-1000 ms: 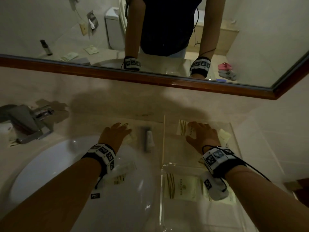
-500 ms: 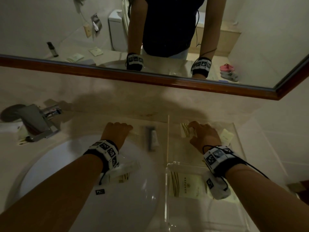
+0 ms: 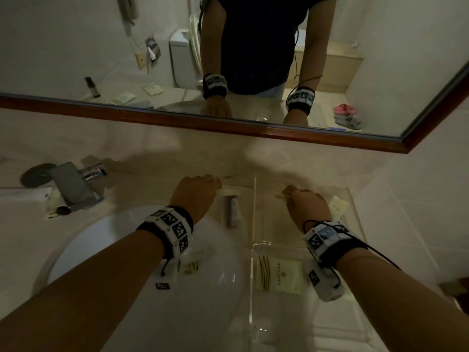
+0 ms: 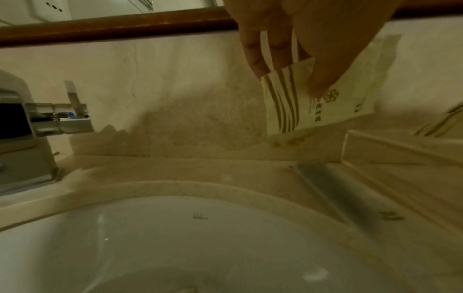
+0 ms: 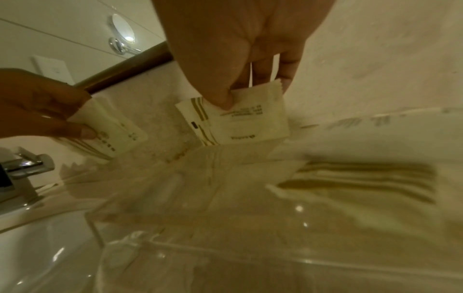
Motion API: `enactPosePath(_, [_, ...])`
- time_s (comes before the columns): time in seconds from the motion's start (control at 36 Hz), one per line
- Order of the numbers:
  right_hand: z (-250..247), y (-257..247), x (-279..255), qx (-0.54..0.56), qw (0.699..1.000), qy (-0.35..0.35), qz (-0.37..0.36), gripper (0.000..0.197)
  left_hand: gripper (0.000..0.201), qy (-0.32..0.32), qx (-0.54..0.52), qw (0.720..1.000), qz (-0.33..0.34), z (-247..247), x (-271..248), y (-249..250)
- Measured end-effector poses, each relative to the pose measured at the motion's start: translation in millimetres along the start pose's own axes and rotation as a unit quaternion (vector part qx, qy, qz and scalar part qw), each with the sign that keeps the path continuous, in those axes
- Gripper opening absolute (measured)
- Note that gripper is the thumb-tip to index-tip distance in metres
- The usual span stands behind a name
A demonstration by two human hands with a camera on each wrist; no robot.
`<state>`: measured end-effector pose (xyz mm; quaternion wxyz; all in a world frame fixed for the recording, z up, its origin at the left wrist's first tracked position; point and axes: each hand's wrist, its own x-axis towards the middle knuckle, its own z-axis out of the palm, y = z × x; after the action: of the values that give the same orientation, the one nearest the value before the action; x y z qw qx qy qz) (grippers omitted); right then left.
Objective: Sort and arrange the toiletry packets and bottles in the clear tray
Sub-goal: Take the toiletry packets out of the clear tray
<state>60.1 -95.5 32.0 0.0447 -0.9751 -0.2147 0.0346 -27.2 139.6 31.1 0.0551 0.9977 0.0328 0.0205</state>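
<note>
My left hand (image 3: 200,191) pinches a cream packet with gold stripes (image 4: 310,103) and holds it lifted above the counter behind the basin. My right hand (image 3: 304,201) pinches a second striped packet (image 5: 235,123) over the far end of the clear tray (image 3: 252,273), held clear of the tray floor. Another striped packet (image 3: 279,274) lies flat in the near part of the tray, and a pale packet (image 3: 338,205) lies at its far right. A small grey tube (image 3: 232,210) lies on the counter between the basin and the tray.
The white basin (image 3: 121,288) fills the lower left, with the chrome tap (image 3: 73,186) at its left. A wood-framed mirror (image 3: 253,129) runs along the wall close behind my hands. More packets (image 3: 52,199) lie by the tap.
Both hands have closed on their packets and lifted them off the surface; a second ago the fingers lay spread flat over them.
</note>
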Motion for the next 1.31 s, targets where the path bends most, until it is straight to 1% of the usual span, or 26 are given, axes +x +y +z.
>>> enactPosePath(0.11, [-5,8,-10,0.006,0.999,0.032,-0.013,0.029,0.027,0.012,-0.003,1.0,0.015,-10,-6,19])
enactPosePath(0.19, [-10,17,-20,0.03,0.996,0.083,-0.031,0.025,0.023,0.026,-0.026,0.999,0.024,-15,-10,33])
enactPosePath(0.22, [-12,20,-23,0.035,0.994,0.098,-0.037,0.023,0.021,0.031,-0.028,0.999,0.03,-18,-12,38])
enactPosePath(0.31, [-18,30,-37,0.037,0.991,0.113,-0.054,0.017,0.018,0.043,-0.023,0.997,0.064,-23,-20,60])
enactPosePath(0.39, [-22,41,-54,0.057,0.987,0.134,-0.074,0.01,0.015,0.041,-0.032,0.994,0.095,-25,-32,82])
enactPosePath(0.44, [-21,50,-66,0.069,0.981,0.161,-0.089,0.007,0.01,0.027,-0.038,0.992,0.118,-22,-39,97])
enactPosePath(0.53, [-15,65,-80,0.079,0.971,0.192,-0.116,0.012,0.01,0.007,-0.044,0.989,0.143,-14,-46,115])
enactPosePath(0.58, [-12,73,-88,0.086,0.969,0.199,-0.121,0.013,0.012,0.01,-0.054,0.985,0.161,-8,-51,128])
enactPosePath(0.69, [-4,87,-104,0.098,0.972,0.185,-0.106,0.012,0.012,-0.01,-0.046,0.984,0.173,2,-60,147])
enactPosePath(0.72, [-2,90,-109,0.1,0.973,0.179,-0.101,0.013,0.014,-0.026,-0.048,0.982,0.179,3,-62,150])
enactPosePath(0.75, [-1,93,-112,0.101,0.975,0.176,-0.096,0.014,0.019,-0.047,-0.05,0.981,0.181,5,-65,152])
enactPosePath(0.78, [1,94,-115,0.101,0.976,0.171,-0.091,0.015,0.025,-0.052,-0.046,0.981,0.182,7,-67,153])
enactPosePath(0.81, [1,98,-119,0.098,0.977,0.17,-0.084,0.017,0.028,-0.039,-0.048,0.98,0.187,10,-67,157])
enactPosePath(0.86, [4,102,-124,0.092,0.979,0.166,-0.079,0.019,0.025,-0.043,-0.055,0.981,0.179,14,-69,162])
enactPosePath(0.92, [7,106,-130,0.086,0.98,0.16,-0.078,0.019,0.024,-0.033,-0.05,0.982,0.178,18,-72,164])
enactPosePath(0.97, [10,109,-135,0.083,0.981,0.157,-0.079,0.02,0.026,-0.057,-0.045,0.982,0.175,22,-76,166])
enactPosePath(1.08, [19,110,-144,0.067,0.983,0.145,-0.087,0.025,0.05,-0.045,-0.02,0.978,0.202,39,-74,165])
enactPosePath(1.14, [25,111,-145,0.056,0.985,0.135,-0.088,0.026,0.056,-0.031,-0.006,0.977,0.212,49,-73,164])
enactPosePath(1.17, [28,111,-146,0.048,0.987,0.127,-0.088,0.027,0.058,-0.034,-0.003,0.977,0.212,54,-72,164])
enactPosePath(1.31, [41,108,-147,0.004,0.993,0.081,-0.09,0.031,0.049,-0.044,0.011,0.98,0.193,76,-68,160])
